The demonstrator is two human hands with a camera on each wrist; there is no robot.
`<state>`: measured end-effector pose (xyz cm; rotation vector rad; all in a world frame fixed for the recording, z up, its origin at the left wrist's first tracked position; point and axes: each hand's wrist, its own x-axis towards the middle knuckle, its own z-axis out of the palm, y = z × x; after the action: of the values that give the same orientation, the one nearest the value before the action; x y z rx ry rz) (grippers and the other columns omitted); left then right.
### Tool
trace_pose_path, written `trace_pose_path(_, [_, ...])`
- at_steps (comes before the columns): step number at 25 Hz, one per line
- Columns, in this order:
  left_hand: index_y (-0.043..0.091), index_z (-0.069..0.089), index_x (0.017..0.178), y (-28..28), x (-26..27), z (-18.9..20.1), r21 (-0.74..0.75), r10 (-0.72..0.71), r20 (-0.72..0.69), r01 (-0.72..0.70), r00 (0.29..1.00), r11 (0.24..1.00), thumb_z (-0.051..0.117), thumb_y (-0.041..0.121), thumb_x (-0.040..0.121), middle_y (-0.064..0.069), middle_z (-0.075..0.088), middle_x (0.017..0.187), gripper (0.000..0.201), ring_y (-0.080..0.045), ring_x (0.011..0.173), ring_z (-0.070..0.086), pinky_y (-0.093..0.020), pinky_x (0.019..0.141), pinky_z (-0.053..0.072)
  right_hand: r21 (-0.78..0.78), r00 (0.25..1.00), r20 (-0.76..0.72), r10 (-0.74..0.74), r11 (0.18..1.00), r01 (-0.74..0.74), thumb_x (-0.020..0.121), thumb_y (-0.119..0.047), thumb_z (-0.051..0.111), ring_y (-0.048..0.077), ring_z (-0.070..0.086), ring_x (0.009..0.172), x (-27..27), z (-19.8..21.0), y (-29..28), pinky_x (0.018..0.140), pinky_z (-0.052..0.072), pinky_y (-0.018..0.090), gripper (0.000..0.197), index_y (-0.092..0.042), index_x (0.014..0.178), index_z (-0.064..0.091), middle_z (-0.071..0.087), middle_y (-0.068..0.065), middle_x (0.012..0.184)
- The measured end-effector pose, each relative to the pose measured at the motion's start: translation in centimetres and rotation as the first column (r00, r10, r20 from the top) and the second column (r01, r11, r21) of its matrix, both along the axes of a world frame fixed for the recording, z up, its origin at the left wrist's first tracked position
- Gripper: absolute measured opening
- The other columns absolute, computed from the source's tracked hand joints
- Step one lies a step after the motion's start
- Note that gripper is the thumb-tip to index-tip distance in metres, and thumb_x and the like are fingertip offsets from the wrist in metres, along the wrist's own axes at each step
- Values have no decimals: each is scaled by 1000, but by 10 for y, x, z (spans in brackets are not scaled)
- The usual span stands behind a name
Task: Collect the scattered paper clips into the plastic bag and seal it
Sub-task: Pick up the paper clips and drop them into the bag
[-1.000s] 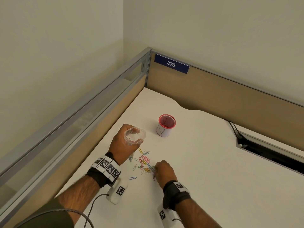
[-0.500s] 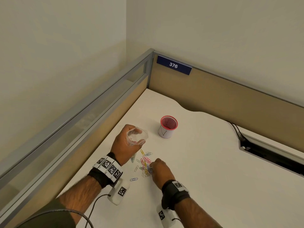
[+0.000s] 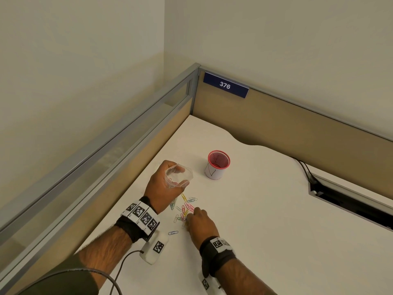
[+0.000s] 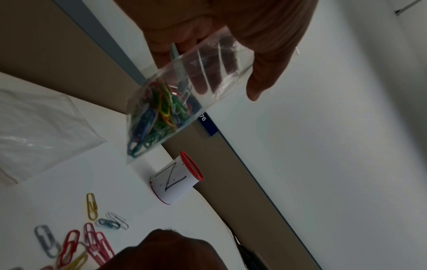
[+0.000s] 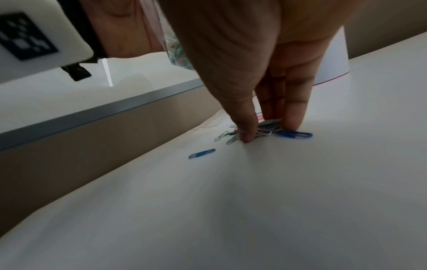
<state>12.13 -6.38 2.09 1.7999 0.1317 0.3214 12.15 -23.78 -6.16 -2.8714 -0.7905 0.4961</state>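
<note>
At a white corner desk (image 3: 265, 209) walled by tan partitions, your left hand (image 3: 161, 188) holds the clear plastic bag (image 4: 175, 95) aloft, fingers curled round its open mouth, coloured clips bunched at its bottom. Your right hand (image 3: 201, 223) is down on the desk, thumb and fingertips (image 5: 293, 118) pinching loose paper clips (image 5: 270, 127) from the scatter; a red-rimmed cup (image 3: 217, 168) stands nearby.

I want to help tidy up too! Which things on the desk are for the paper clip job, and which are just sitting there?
For the job:
- plastic bag, held open by the left hand
- paper clips loose on the desk
- right hand, pinching some clips

Just sitting there:
- red mesh cup
- second clear bag
- sign 376
</note>
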Motion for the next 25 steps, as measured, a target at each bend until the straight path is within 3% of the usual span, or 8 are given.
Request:
trace_pose_path(6, [22, 56, 108, 2, -1, 0, 5, 0, -14, 1, 1000, 1000, 82, 19, 79, 4, 65, 114, 39, -15, 116, 61, -28, 96, 51, 10, 999, 33, 17, 1000, -17, 97, -24, 51, 28, 55, 99, 10, 3, -5, 80, 48, 34, 21, -10, 111, 57, 56, 12, 110])
trace_pose_path(12, [24, 56, 105, 0, -2, -1, -32, 16, -26, -16, 1000, 999, 82, 16, 78, 6, 66, 113, 38, -13, 117, 60, -28, 96, 52, 96, 968, -108, -225, 967, 236, 90, -16, 53, 25, 60, 94, 33, 9, -31, 81, 47, 30, 15, -11, 96, 66, 65, 8, 103])
trace_pose_path(15, [22, 56, 106, -2, -2, -2, -24, 14, -39, -15, 999, 1000, 82, 15, 79, 6, 65, 113, 38, -9, 116, 60, -19, 92, 50, 263, 925, -188, -330, 890, 371, 84, -14, 65, 22, 65, 84, 38, 28, -45, 78, 54, 31, 5, -13, 84, 70, 72, 6, 92])
trace_pose_path(18, [22, 56, 105, -6, 1, -1, -17, 3, -47, -4, 999, 1000, 82, 14, 78, 8, 65, 111, 38, -2, 114, 59, -4, 85, 45, 491, 886, -277, -373, 737, 464, 81, -9, 71, 19, 67, 72, 38, 72, -49, 74, 59, 35, 7, -15, 78, 70, 72, 5, 81])
trace_pose_path(21, [22, 55, 105, -11, 3, -4, -13, -13, -47, 13, 999, 1000, 82, 15, 78, 10, 65, 110, 38, 0, 113, 59, -9, 86, 47, 654, 914, -253, -318, 640, 404, 82, -9, 71, 10, 66, 66, 37, 129, -37, 67, 57, 20, 7, -15, 82, 71, 71, -3, 79])
trace_pose_path(25, [23, 55, 108, -21, 6, -5, 4, -48, -43, 48, 998, 999, 81, 17, 78, 10, 64, 110, 40, -5, 113, 60, -23, 90, 52, 694, 975, -79, -209, 690, 204, 85, -17, 70, 8, 64, 74, 36, 180, -8, 72, 55, 16, 6, -16, 90, 72, 69, -5, 84])
